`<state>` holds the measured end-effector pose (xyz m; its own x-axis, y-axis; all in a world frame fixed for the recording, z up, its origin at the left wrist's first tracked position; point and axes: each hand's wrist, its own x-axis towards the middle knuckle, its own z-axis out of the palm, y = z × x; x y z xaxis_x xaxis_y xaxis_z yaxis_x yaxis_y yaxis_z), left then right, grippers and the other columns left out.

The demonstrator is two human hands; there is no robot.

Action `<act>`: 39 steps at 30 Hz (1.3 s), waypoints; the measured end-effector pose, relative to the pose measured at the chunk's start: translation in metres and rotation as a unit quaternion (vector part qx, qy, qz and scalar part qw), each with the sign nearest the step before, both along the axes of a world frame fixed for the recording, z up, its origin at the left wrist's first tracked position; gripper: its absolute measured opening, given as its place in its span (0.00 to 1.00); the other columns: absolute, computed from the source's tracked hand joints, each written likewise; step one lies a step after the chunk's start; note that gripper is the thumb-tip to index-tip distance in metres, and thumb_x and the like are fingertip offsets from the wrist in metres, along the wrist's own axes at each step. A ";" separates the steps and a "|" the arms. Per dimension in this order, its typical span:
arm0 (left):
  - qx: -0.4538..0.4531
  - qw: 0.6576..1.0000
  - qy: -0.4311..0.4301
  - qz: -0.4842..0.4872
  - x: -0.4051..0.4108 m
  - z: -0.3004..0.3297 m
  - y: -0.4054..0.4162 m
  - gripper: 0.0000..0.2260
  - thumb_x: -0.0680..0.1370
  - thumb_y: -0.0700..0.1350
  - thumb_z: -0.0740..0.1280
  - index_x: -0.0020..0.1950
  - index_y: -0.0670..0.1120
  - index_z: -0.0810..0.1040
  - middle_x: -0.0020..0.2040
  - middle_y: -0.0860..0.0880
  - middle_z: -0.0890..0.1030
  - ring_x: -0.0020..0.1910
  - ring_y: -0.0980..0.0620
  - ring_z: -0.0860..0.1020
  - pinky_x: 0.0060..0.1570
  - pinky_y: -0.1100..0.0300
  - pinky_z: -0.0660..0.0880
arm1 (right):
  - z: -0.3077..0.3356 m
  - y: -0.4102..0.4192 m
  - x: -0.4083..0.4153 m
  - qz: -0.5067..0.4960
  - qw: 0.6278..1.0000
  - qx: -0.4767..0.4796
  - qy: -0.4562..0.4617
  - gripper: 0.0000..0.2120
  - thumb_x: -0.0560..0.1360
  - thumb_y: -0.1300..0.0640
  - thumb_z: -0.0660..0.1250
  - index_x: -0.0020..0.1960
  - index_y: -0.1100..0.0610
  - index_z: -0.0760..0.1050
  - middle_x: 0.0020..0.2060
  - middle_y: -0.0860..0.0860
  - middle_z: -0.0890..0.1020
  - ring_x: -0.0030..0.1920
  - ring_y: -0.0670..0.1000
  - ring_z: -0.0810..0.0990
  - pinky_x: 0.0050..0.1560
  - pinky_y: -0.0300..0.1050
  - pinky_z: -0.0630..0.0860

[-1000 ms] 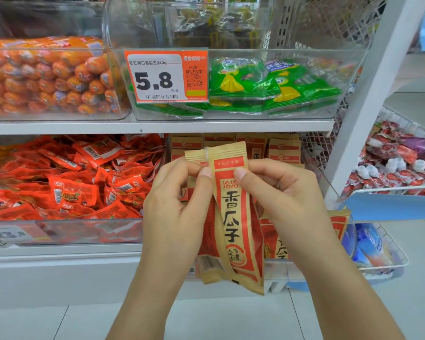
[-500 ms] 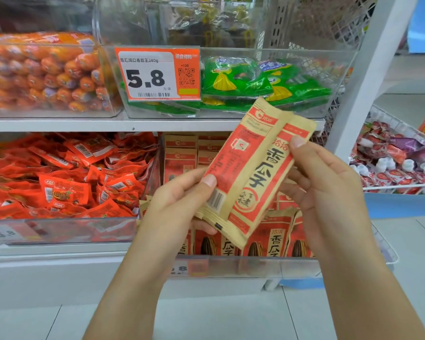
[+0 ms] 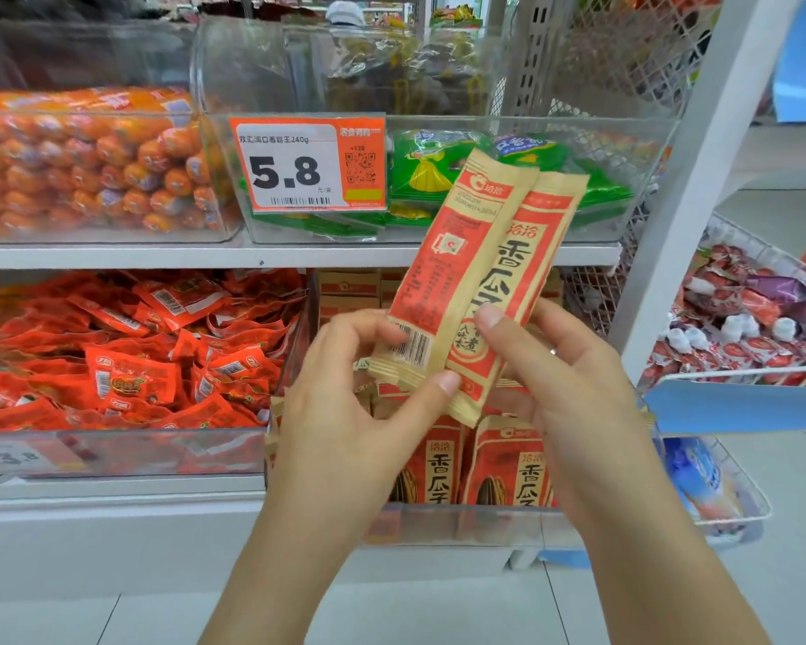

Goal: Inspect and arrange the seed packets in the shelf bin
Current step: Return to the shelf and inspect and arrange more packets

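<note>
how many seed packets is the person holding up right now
2. The left packet, back side with barcode showing, is held at its lower end by the left hand. The right packet, front side showing, is gripped by the right hand. Another could be hidden behind them.

Light is bright and even, with soft shadows only. Clear bins (image 3: 438,76) carry pale glare. The edges bend outward, and details look slightly soft.
</note>
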<state>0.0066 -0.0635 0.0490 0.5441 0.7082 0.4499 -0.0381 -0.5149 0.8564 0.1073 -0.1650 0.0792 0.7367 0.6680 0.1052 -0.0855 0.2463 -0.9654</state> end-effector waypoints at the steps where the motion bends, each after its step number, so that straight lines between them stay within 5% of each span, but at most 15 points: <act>1: 0.044 0.999 0.011 0.015 0.000 -0.002 0.000 0.15 0.67 0.60 0.71 0.49 0.57 0.73 0.56 0.59 0.77 0.56 0.58 0.78 0.53 0.55 0.77 | 0.000 0.001 -0.001 0.003 1.000 -0.003 0.001 0.10 0.75 0.56 0.68 0.56 0.54 0.81 0.43 0.50 0.87 0.42 0.48 0.86 0.40 0.43 0.83; 8: 0.151 0.987 0.019 0.048 0.000 -0.009 0.004 0.10 0.74 0.56 0.66 0.46 0.50 0.78 0.55 0.56 0.77 0.55 0.61 0.77 0.52 0.65 0.76 | -0.002 0.004 -0.001 -0.006 1.000 -0.001 0.008 0.09 0.76 0.57 0.68 0.55 0.56 0.80 0.40 0.50 0.87 0.38 0.45 0.85 0.33 0.39 0.79; 12: 0.211 0.976 0.055 0.030 0.003 -0.013 0.003 0.10 0.79 0.50 0.60 0.46 0.46 0.76 0.62 0.51 0.76 0.58 0.61 0.75 0.53 0.77 0.66 | -0.005 0.003 0.000 -0.024 0.999 -0.011 -0.027 0.09 0.74 0.56 0.70 0.54 0.54 0.80 0.42 0.48 0.87 0.40 0.46 0.86 0.34 0.37 0.78; 16: 0.246 0.966 0.082 0.024 0.006 -0.019 0.001 0.11 0.81 0.49 0.55 0.50 0.44 0.73 0.68 0.44 0.74 0.65 0.54 0.71 0.56 0.69 0.68 | -0.007 0.004 0.000 -0.035 0.998 -0.015 -0.056 0.08 0.74 0.55 0.71 0.53 0.51 0.79 0.42 0.47 0.86 0.41 0.46 0.85 0.34 0.37 0.78; 19: 0.237 0.966 0.096 0.030 0.009 -0.021 0.000 0.11 0.82 0.49 0.52 0.50 0.46 0.71 0.70 0.44 0.73 0.66 0.54 0.69 0.50 0.57 0.73 | -0.009 0.003 0.001 -0.043 0.995 -0.023 -0.083 0.09 0.74 0.54 0.71 0.53 0.49 0.78 0.43 0.46 0.86 0.41 0.46 0.86 0.35 0.40 0.80; 27: 0.144 0.985 0.094 -0.017 0.007 -0.018 0.001 0.08 0.79 0.44 0.57 0.46 0.43 0.74 0.55 0.54 0.76 0.50 0.56 0.75 0.48 0.58 0.71 | -0.008 0.001 0.002 -0.048 0.987 -0.061 -0.143 0.06 0.74 0.51 0.71 0.51 0.47 0.79 0.42 0.45 0.85 0.43 0.47 0.85 0.44 0.54 0.83; 31: 0.119 0.989 0.089 -0.022 0.006 -0.018 0.003 0.06 0.78 0.44 0.58 0.44 0.47 0.73 0.50 0.58 0.75 0.51 0.58 0.74 0.49 0.66 0.70 | -0.007 0.000 0.004 -0.034 0.987 -0.063 -0.146 0.06 0.74 0.50 0.71 0.50 0.47 0.79 0.40 0.44 0.85 0.40 0.46 0.85 0.38 0.45 0.82; 39: 0.087 0.993 0.074 -0.034 0.006 -0.019 0.004 0.07 0.78 0.46 0.59 0.45 0.46 0.75 0.54 0.59 0.77 0.56 0.63 0.75 0.54 0.63 0.72 | -0.005 0.001 0.005 -0.026 0.984 -0.071 -0.161 0.15 0.68 0.42 0.69 0.52 0.45 0.79 0.42 0.42 0.85 0.42 0.44 0.85 0.41 0.43 0.82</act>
